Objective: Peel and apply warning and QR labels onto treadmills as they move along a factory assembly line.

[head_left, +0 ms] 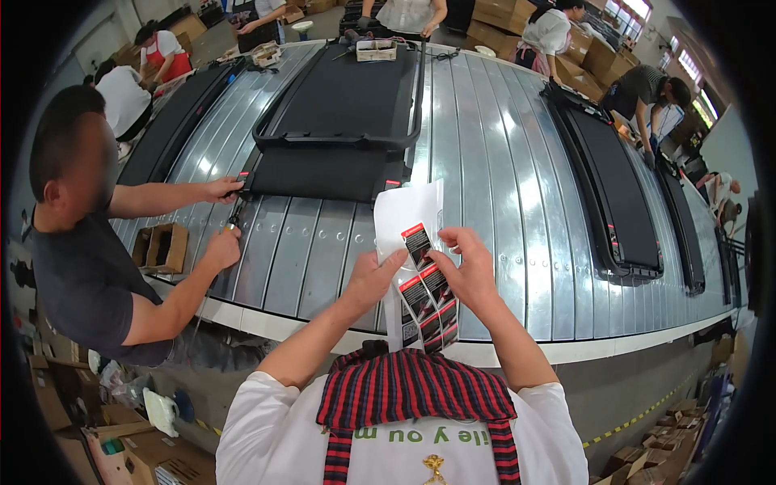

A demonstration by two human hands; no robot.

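The person's left hand (373,277) has firm hold of a long white paper sheet (396,212) with rows of small black-and-red stickers (416,299) on it. The thumb is on the front, and the other fingers go behind. The sheet is up in front of the person's chest, in front of the near edge of the big shiny silver metal table (501,202).

The right hand (470,263) is bent, with its thumb at the side of the top black-and-red sticker (417,245). The fingers hide that edge, so I cannot tell if they pinch it or only touch it.

The step now looks like getting one sticker off the sheet. The next move seems to call for a soft pinch at a corner and a slow pull, while the left hand keeps the paper flat. A fast pull could bend or tear the sticker.
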